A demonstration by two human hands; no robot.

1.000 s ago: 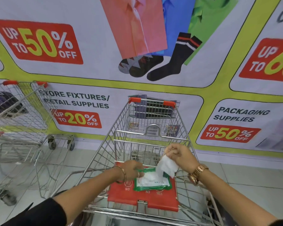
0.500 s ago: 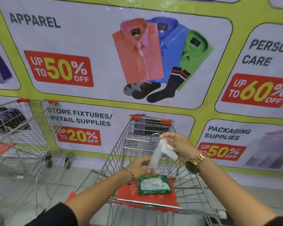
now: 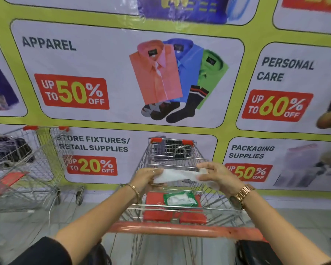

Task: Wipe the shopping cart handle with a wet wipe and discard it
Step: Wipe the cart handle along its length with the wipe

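Observation:
A white wet wipe (image 3: 177,175) is stretched out flat between my two hands above the cart basket. My left hand (image 3: 146,178) pinches its left end and my right hand (image 3: 217,176) holds its right end. Below them the green wipe pack (image 3: 180,199) lies on the red child-seat flap (image 3: 155,209) of the shopping cart (image 3: 172,150). The cart's orange-red handle (image 3: 183,229) runs across in front of me, below both hands, with nothing touching it.
A second wire cart (image 3: 25,165) with dark items inside stands to the left. A large printed sale banner (image 3: 103,73) covers the wall right behind the carts. Pale floor tiles (image 3: 304,217) show at the right. A dark bag (image 3: 256,251) hangs by the handle's right end.
The wipe came fully out of the pack and both hands rose and spread it wide. My left hand left the pack. The view tilted upward, and the cart handle came into sight.

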